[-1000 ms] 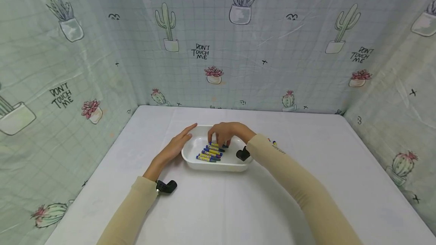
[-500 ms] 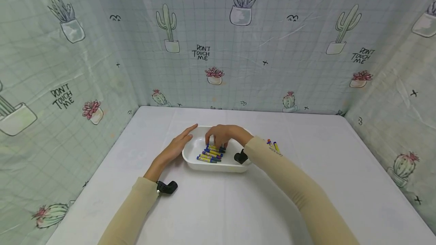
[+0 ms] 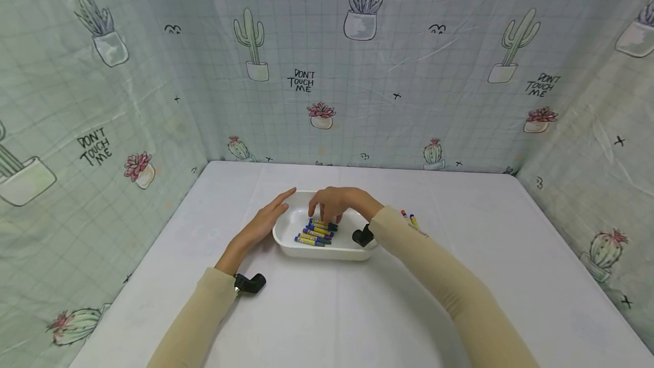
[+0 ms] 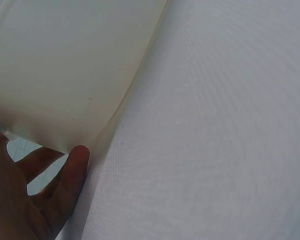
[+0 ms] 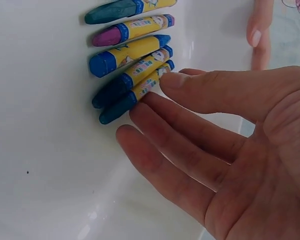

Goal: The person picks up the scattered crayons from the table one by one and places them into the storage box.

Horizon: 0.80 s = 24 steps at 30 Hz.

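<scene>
A white oval tray (image 3: 301, 251) stands on the table with a row of yellow-wrapped crayons (image 3: 314, 237) inside. My left hand (image 3: 260, 223) rests against the tray's left end, fingers nearly straight. In the left wrist view its thumb (image 4: 75, 165) touches the tray's outer wall. Over the tray's far side, my right hand (image 3: 332, 200) reaches in. In the right wrist view, loosely bent fingers (image 5: 150, 150) touch or nearly touch the end crayon (image 5: 122, 107), which is dark teal. That crayon lies against a dark blue one (image 5: 112, 92). The thumb lies near its other end.
Beyond the right sleeve, a few more crayons (image 3: 413, 220) lie on the white tablecloth (image 3: 327, 311), partly hidden by the arm. Cloth walls (image 3: 327, 44) printed with cacti enclose the back and sides. Black cameras (image 3: 250, 283) sit on both wrists.
The right hand shifted slightly left and toward the near side, and the end crayon moved closer to the row; its fingers then eased off it. The left hand stays at the tray's end.
</scene>
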Each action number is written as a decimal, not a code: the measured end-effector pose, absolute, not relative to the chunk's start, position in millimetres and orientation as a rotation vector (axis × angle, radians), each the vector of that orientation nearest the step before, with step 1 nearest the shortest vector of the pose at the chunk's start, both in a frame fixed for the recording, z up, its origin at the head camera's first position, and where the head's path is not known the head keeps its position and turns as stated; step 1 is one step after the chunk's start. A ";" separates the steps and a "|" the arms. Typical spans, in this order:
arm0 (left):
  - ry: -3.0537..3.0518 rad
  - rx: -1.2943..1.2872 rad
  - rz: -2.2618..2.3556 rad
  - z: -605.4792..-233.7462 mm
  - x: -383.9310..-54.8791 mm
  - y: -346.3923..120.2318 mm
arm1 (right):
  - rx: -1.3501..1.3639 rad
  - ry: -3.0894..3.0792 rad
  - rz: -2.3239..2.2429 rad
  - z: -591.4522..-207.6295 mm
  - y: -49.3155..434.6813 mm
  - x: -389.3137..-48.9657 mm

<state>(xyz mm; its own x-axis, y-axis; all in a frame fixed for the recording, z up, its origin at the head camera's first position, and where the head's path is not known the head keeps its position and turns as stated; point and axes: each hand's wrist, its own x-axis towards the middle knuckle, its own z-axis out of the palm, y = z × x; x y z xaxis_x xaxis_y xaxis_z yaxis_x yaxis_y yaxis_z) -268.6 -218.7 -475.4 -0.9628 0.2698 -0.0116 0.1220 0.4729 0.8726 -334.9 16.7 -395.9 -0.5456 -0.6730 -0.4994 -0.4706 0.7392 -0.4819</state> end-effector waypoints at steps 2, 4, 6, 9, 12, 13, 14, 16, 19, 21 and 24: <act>2.558 0.337 1.510 -475.6 -267.8 -218.3 | -0.865 2.250 -0.386 -392.7 19.4 -332.5; 2.552 0.327 1.513 -476.1 -267.8 -218.3 | -0.880 2.252 -0.388 -388.9 22.6 -331.0; 2.548 0.316 1.514 -476.8 -268.0 -218.7 | -0.903 2.255 -0.391 -385.0 26.2 -329.8; 2.540 0.302 1.516 -477.8 -268.3 -219.5 | -0.924 2.262 -0.412 -379.1 32.2 -329.8; 2.536 0.303 1.511 -478.0 -268.9 -219.6 | -0.934 2.270 -0.443 -372.5 39.4 -329.4; 2.534 0.305 1.511 -478.2 -269.1 -219.6 | -0.938 2.277 -0.451 -370.5 42.1 -329.0; 2.534 0.305 1.509 -478.1 -269.1 -219.4 | -0.942 2.284 -0.456 -368.1 44.7 -328.1; 2.534 0.307 1.510 -478.7 -269.4 -219.8 | -0.955 2.298 -0.465 -363.5 49.5 -326.4; 2.534 0.307 1.520 -479.2 -270.1 -220.0 | -0.971 2.318 -0.476 -356.7 58.6 -323.2; 2.539 0.315 1.524 -479.5 -270.5 -220.0 | -0.967 2.327 -0.506 -352.3 65.8 -321.0; 2.541 0.331 1.536 -479.8 -270.9 -220.3 | -0.955 2.345 -0.562 -346.0 78.2 -317.5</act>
<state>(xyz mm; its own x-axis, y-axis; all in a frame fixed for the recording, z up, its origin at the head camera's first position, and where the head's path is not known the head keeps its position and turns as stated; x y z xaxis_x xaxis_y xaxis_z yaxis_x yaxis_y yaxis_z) -270.9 -220.3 -479.8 -0.9637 0.2664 -0.0175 0.1083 0.4499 0.8865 -317.5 78.2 -346.0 -0.6021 -0.7301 -0.3233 -0.5041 0.6616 -0.5552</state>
